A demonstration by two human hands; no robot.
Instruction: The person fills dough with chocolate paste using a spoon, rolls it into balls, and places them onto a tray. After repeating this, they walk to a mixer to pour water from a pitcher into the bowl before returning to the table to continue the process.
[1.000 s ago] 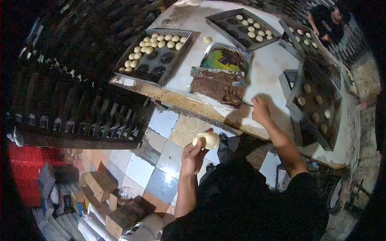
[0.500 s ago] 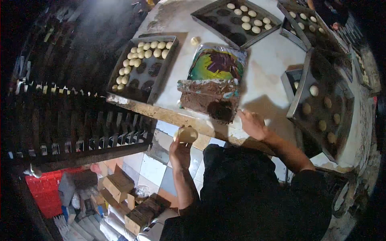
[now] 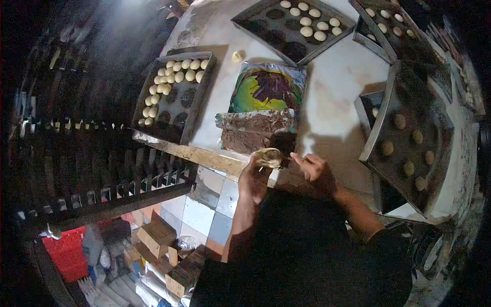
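A round of pale dough rests in my left hand, whose fingers curl around it from below. Some brown paste shows on the dough's top. Close by on the right, my right hand is closed, its fingertips pointing at the dough's edge; whatever they pinch is too small and dark to make out. Just beyond both hands lies a slab of brown paste on the table's edge, in an opened, colourful plastic wrapper. One small dough ball sits behind the wrapper.
A metal tray with several dough balls stands at the left, and another tray at the back. More trays lean at the right, including a tilted one. Cardboard boxes and a red crate are on the floor.
My left hand has brought the dough up and right to the paste slab, and brown paste now shows on it. My right hand has shifted slightly and stays near the slab.
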